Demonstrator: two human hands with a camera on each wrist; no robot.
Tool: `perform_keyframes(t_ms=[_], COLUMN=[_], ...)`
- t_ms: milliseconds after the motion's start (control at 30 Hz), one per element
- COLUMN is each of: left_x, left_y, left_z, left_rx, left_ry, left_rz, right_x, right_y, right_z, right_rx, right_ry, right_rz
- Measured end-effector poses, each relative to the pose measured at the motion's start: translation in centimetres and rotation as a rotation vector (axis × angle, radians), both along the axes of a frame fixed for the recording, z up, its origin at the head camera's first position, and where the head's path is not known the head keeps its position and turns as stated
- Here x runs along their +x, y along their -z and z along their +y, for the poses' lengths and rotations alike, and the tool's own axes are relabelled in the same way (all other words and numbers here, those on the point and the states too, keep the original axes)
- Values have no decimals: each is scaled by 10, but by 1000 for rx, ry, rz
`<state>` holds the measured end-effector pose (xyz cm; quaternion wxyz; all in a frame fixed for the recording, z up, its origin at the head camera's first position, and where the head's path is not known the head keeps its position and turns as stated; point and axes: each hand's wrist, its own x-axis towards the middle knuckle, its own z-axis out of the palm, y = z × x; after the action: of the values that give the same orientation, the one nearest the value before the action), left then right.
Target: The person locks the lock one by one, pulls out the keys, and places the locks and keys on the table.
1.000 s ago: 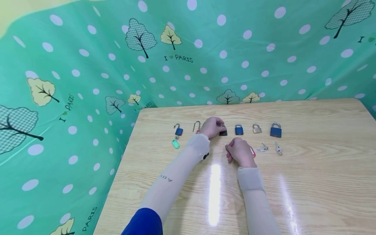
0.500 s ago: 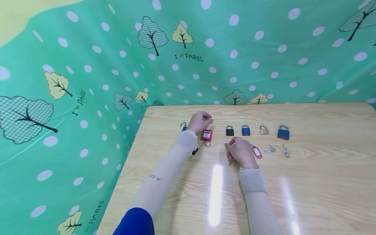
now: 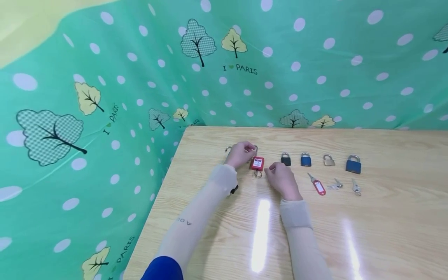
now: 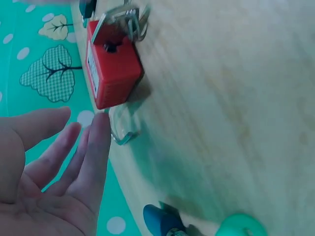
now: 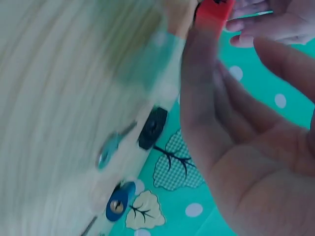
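Observation:
A red padlock (image 3: pixel 257 163) with a white label lies on the wooden table, keys (image 3: pixel 258 174) in its underside. Its shackle (image 4: pixel 123 137) hangs open at one end and is partly hidden by my left hand (image 3: pixel 240 154). Thumb and fingers of that hand are spread beside the lock, with nothing between them. My right hand (image 3: pixel 282 179) is just right of the red padlock, below a black padlock (image 3: pixel 286 159). Its fingers are parted and hold nothing. In the right wrist view, a key (image 5: pixel 110 147) lies close to the black padlock.
Rightward stand a blue padlock (image 3: pixel 306 160), a silver padlock (image 3: pixel 328 160) and a larger blue padlock (image 3: pixel 353 165). Before them lie a red-tagged key (image 3: pixel 319 187), small keys (image 3: pixel 336 185) and another key (image 3: pixel 356 188). Beyond my left hand is another blue padlock (image 4: pixel 160 219) with a green tag (image 4: pixel 241 227).
My left hand has left the black padlock and moved left to the red padlock's shackle. My right hand has shifted left towards the red padlock. The head view has turned left.

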<state>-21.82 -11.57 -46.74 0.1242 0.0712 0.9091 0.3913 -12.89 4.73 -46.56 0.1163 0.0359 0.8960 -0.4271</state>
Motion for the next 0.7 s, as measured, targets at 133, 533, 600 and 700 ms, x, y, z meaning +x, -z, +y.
perform_keyframes(t_ms=[133,533,600,700], left_x=[8,19,20,20], left_y=[3,5,4,1], left_z=[6,10,10,11], left_rx=[-41,-27,-25,-24], left_ry=[38,-17,-25,-15], left_rz=[-11,-43,-46,-30], right_x=[-4,-13,-13,-14], right_y=[6,10,10,10], right_z=[-2,-13,-14,-16], right_rx=[-9,6,-16,-51], right_ry=[29,-8,5,42], right_rz=[52,91,90,100])
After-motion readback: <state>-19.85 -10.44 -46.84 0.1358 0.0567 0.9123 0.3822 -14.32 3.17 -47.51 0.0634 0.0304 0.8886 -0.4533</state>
